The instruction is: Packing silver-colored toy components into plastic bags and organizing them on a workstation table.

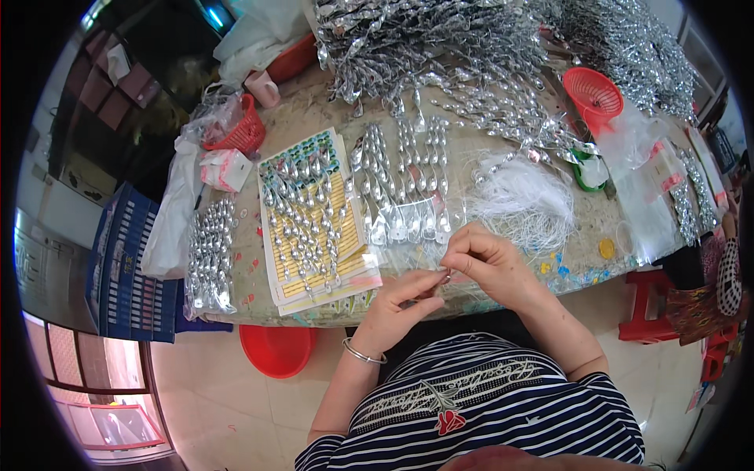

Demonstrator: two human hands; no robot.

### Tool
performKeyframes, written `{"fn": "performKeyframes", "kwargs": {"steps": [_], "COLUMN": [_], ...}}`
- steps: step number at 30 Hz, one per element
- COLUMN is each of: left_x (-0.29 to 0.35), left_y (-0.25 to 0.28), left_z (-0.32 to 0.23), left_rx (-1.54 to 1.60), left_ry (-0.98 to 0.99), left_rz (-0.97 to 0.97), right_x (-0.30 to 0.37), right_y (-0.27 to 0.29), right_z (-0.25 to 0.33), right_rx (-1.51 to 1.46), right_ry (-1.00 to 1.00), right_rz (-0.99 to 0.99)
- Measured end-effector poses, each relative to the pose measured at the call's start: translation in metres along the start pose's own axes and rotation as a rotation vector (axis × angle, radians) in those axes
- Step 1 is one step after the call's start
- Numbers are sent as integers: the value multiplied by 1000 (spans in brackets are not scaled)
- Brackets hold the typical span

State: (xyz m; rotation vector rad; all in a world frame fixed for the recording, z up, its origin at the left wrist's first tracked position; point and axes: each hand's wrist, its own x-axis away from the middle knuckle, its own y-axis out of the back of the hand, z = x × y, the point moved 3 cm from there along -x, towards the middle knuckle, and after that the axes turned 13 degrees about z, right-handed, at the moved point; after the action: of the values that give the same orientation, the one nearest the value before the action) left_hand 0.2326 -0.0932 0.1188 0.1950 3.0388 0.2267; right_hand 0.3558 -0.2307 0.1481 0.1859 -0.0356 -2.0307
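Note:
At the table's near edge my left hand (410, 304), a bangle on its wrist, is closed in a pinch. My right hand (496, 265) meets it with thumb and fingers pinched together. Between the fingertips shows a tiny shiny bit, too small to name. Just beyond the hands lie rows of silver twisted strips (402, 169) on clear plastic. To their right is a loose heap of white thread (525, 196). More silver strips rest on a yellow-and-white printed sheet (357, 271) left of my hands.
A large pile of silver twisted strips (432, 55) covers the far side. Red baskets (245, 129) stand left and right, with a green basket (587, 173) at right. Bagged strips (210, 255) lie at the left edge. Below are a red basin (276, 349) and a red stool (650, 310).

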Motion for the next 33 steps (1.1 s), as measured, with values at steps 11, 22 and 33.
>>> {"fn": "performKeyframes", "kwargs": {"steps": [11,22,33], "left_x": [-9,26,30], "left_y": [-6,19,15], "left_z": [5,9,21], "left_rx": [410,255,206], "left_ry": [164,180,149], "left_rz": [-128,-254,-236], "right_x": [-5,27,32], "right_y": [-8,48,60], "right_z": [2,11,30], "right_rx": [211,684,370], "right_ry": [109,119,1], "right_rz": [59,135,-136]}}
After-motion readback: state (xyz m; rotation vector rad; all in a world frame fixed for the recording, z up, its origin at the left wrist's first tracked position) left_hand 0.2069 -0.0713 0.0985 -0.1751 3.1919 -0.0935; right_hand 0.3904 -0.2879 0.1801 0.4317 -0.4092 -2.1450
